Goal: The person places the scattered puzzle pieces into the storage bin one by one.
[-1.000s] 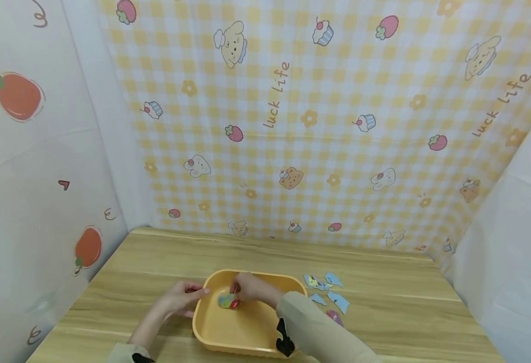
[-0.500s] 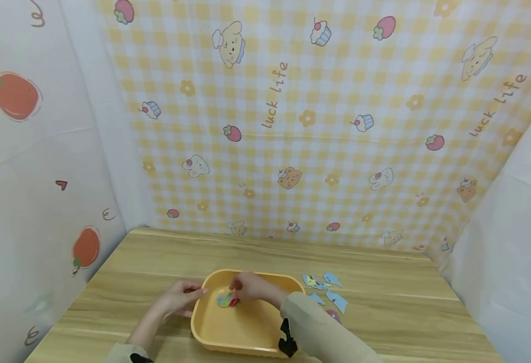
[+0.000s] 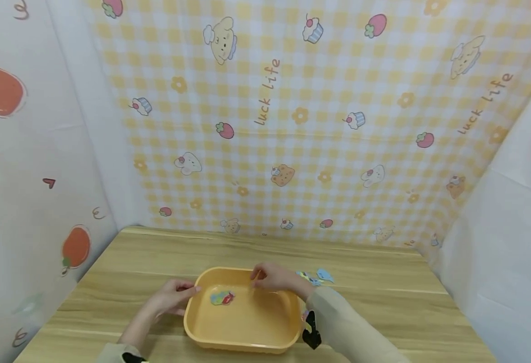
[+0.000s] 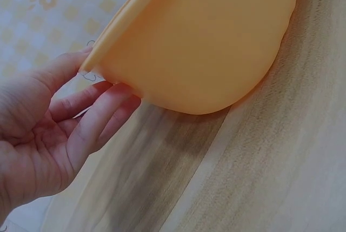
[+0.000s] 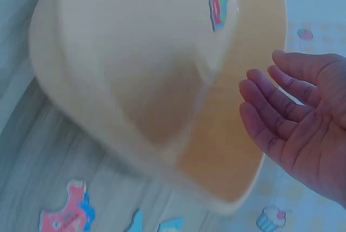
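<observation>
An orange-yellow plastic basin (image 3: 247,333) stands on the wooden table. My left hand (image 3: 171,298) grips its left rim, with the thumb on top and the fingers under the lip in the left wrist view (image 4: 200,42). Flat on the basin's floor near the left end lies a colourful puzzle piece (image 3: 222,298) in blue, green and red. Above the basin's far right part, my right hand (image 3: 274,278) hovers with relaxed fingers; in the right wrist view the hand (image 5: 303,113) holds nothing.
Light blue torn-edged pieces (image 3: 325,275) lie on the table (image 3: 383,302) right of the basin, partly hidden by the right arm. A pink and blue piece (image 5: 67,210) lies beside the basin. A checked cloth (image 3: 265,151) hangs behind the table.
My right hand has let go of the colourful puzzle piece, leaving it in the basin, and has moved right. The left hand stays on the rim. The head view has shifted slightly.
</observation>
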`<control>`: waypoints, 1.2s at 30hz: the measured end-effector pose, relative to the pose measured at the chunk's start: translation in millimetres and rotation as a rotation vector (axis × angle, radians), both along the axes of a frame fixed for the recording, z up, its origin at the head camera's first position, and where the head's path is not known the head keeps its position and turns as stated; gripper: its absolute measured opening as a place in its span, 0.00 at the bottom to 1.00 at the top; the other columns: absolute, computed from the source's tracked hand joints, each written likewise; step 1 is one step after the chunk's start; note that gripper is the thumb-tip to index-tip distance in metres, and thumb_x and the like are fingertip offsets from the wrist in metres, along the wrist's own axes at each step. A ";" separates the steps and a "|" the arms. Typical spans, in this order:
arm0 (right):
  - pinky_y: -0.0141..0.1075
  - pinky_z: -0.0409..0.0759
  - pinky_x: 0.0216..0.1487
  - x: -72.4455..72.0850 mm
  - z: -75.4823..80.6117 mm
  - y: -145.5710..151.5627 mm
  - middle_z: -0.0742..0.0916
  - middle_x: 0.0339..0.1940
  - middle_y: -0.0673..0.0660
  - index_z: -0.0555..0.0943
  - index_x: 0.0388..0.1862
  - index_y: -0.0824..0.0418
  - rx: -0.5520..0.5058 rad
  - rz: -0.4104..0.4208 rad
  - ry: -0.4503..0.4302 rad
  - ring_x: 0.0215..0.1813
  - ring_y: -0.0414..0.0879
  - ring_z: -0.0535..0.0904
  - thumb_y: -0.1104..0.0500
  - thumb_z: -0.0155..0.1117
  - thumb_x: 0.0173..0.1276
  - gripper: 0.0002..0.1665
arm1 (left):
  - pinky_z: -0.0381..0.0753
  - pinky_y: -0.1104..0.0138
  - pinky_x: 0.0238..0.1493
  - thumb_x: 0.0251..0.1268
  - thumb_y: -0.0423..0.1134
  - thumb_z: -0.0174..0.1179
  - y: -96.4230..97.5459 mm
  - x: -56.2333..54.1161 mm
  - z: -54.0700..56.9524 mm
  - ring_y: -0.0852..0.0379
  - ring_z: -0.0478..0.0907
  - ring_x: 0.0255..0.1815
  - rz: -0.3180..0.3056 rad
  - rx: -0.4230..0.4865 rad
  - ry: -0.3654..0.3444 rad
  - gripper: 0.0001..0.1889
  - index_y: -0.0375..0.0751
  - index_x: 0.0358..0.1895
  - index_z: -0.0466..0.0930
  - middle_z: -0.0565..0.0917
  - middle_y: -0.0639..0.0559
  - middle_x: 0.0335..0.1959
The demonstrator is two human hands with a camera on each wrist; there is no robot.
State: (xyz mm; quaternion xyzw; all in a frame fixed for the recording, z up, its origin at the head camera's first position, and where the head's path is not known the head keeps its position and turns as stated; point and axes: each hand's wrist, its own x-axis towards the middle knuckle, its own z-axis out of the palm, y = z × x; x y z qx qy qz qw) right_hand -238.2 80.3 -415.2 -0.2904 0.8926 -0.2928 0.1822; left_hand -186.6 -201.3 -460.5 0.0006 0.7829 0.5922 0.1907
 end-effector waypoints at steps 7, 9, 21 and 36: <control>0.31 0.78 0.30 -2.5 6.2 21.8 0.83 0.32 0.57 0.78 0.41 0.66 -0.001 -0.031 0.034 0.33 0.43 0.76 0.62 0.60 0.62 0.10 | 0.87 0.63 0.36 0.62 0.47 0.57 1.4 -1.7 1.8 0.57 0.79 0.34 -0.002 -0.013 -0.008 0.32 0.19 0.56 0.65 0.74 0.41 0.42; 0.32 0.79 0.32 -3.8 7.5 27.2 0.83 0.33 0.56 0.78 0.41 0.65 0.002 -0.042 0.043 0.34 0.44 0.77 0.62 0.60 0.62 0.09 | 0.87 0.63 0.36 0.62 0.48 0.57 1.8 -2.3 1.7 0.57 0.79 0.34 -0.004 -0.017 -0.010 0.32 0.19 0.56 0.65 0.74 0.41 0.42; 0.26 0.75 0.26 -16.2 12.8 72.4 0.82 0.30 0.62 0.75 0.44 0.74 -0.097 -0.074 0.056 0.30 0.43 0.76 0.64 0.57 0.64 0.14 | 0.87 0.62 0.37 0.63 0.47 0.56 3.3 -4.0 2.6 0.58 0.80 0.34 -0.031 -0.008 -0.013 0.32 0.19 0.57 0.64 0.75 0.40 0.43; 0.37 0.82 0.30 -22.0 -9.5 135.3 0.82 0.31 0.64 0.75 0.41 0.76 -0.135 -0.260 0.034 0.32 0.44 0.77 0.65 0.58 0.63 0.13 | 0.87 0.62 0.38 0.63 0.48 0.55 0.7 -1.9 1.9 0.57 0.79 0.35 -0.032 -0.028 -0.023 0.33 0.18 0.58 0.62 0.74 0.40 0.44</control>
